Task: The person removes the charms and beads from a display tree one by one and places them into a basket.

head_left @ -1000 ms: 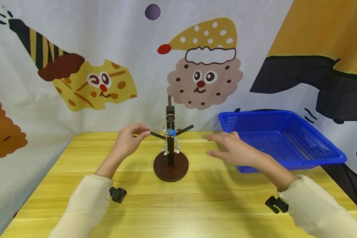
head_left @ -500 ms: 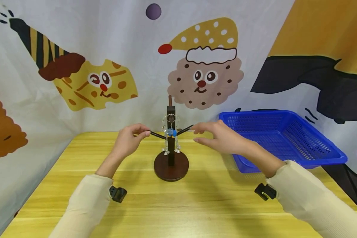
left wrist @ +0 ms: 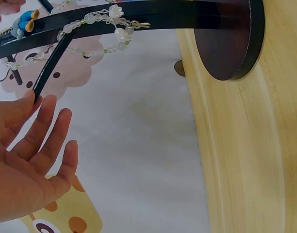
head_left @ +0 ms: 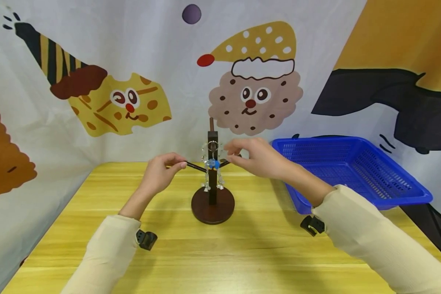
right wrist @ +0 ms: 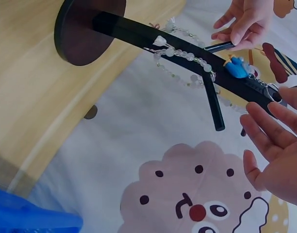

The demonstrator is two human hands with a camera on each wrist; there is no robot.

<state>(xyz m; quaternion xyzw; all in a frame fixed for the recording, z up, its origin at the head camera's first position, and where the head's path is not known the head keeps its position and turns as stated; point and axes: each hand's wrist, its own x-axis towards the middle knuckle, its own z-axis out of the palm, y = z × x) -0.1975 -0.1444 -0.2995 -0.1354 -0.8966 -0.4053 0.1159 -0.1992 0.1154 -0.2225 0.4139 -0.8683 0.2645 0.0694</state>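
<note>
Plainly, the head view has the left hand (head_left: 161,172) pinching a peg (head_left: 196,166) of the stand (head_left: 212,192), where a blue charm (head_left: 214,164) hangs. The left wrist view adds beads (left wrist: 90,19) at the peg's base; the right wrist view, the right hand (right wrist: 280,150) loosely spread near a ring (right wrist: 274,88).

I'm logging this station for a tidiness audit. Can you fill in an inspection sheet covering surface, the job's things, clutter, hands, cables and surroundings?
Surface: yellow wood-grain table, no spill seen.
Job's things: dark jewelry stand upright on its round base; clear-beaded bracelets hang on its side pegs; blue figure keychain hangs at its front.
Clutter: nothing seen beyond a blue plastic basket to the stand's right.
Hands: left hand pinches the tip of the left peg; right hand is beside the keychain, contact unclear.
Cables: nothing seen.
Surroundings: cartoon-printed fabric backdrop behind the table.
</note>
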